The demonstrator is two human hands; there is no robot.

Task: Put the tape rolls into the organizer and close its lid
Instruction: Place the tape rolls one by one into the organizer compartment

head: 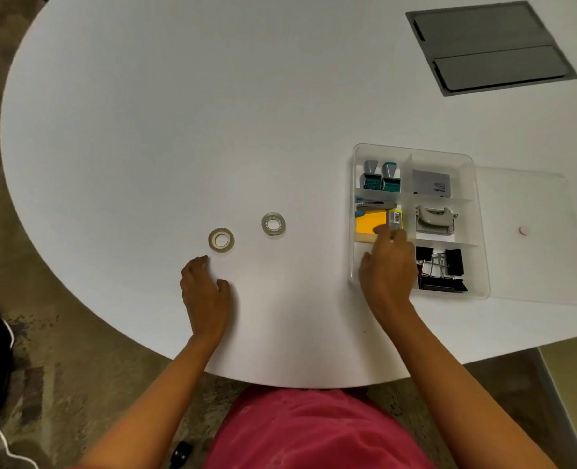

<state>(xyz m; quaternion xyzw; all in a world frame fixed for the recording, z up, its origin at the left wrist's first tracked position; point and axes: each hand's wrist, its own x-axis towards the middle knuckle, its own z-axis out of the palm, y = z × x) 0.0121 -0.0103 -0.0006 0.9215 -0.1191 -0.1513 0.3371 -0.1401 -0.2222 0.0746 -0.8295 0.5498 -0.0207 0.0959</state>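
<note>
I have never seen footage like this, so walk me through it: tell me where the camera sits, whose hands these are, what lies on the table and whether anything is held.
There is one picture, taken by a camera worn on a person's head, looking down at their own bare hands. No machine is involved. On the white table lie two tape rolls: one just ahead of the left hand, another further right. The left hand rests on the table, holding nothing. The right hand reaches into the clear organizer, over its near-left compartment; whether it grips anything cannot be seen. The organizer holds stamps, sticky notes, a hole punch and binder clips. Its clear lid lies flat beside it.
</note>
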